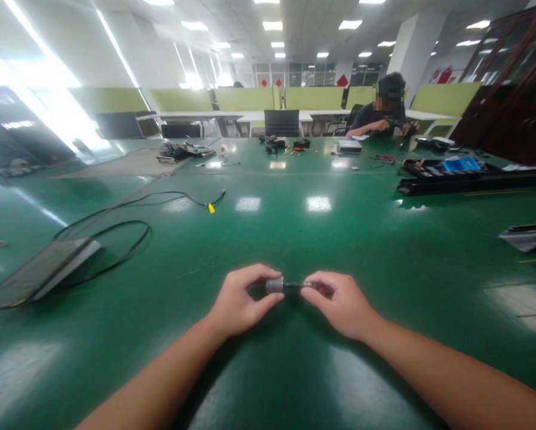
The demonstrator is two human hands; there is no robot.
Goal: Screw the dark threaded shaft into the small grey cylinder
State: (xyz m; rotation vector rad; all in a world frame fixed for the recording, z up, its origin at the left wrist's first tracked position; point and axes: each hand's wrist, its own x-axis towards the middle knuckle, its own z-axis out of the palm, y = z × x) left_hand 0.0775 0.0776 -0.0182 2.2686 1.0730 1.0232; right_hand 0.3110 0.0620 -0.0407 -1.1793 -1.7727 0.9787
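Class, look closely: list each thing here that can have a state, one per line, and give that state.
Left hand: closed on grey cylinder
Right hand: pinching dark rod
Grey cylinder: held sideways
Dark rod: held level, right end partly hidden
Black cable: loosely curved, unheld
Ceiling lights: lit

L hand (244, 303) pinching, R hand (343, 303) ditto

Gray-headed rod (290, 285) between both hands' fingers (261, 272)

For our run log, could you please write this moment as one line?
left hand: holding grey cylinder | right hand: pinching thin shaft | parts: in line | surface: green table
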